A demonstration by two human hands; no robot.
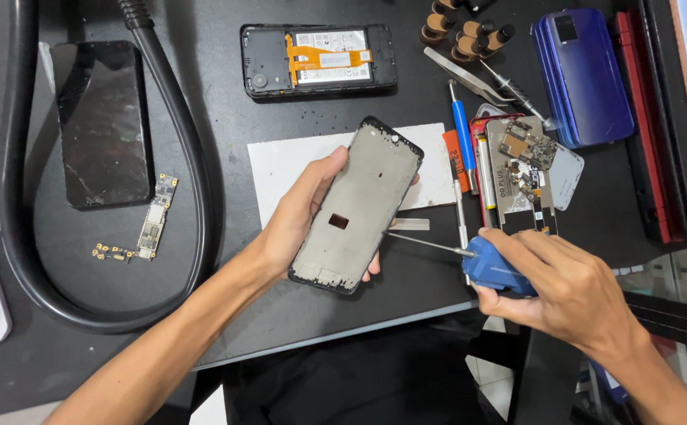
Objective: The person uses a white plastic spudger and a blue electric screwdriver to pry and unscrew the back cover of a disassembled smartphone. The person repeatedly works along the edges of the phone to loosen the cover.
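Phone frame (357, 206) — thin, light, stiff along its length yet easy to twist or crack at the narrow side rails. Best gripped by the long edges, as now: cradled in the left hand (300, 224) above the dark work mat (225, 110), thumb on the upper left edge, fingers wrapped under and showing past the lower right rim. Held tilted, top end pointing up and to the right, over a white sheet (280, 169) lying on the mat.

Looks like a stripped mid-frame: black border, dull grey metal plate inside, a small dark rectangular cutout near the middle, a notch at the top edge. No screen or board fitted on the visible face.

Right hand (564, 287) clenched around the blue handle of a screwdriver (493, 267), thin shaft reaching left so the tip sits at the frame's right edge — touching or just short, hard to tell.

Nearby: an opened phone (318, 60) with an orange flex cable at the top, a cracked dark screen panel (101, 122) inside the loop of a thick black hose (194, 157), a small circuit board (154, 224) below it, tweezers (465, 75), a blue phone back cover (583, 75) at the right.
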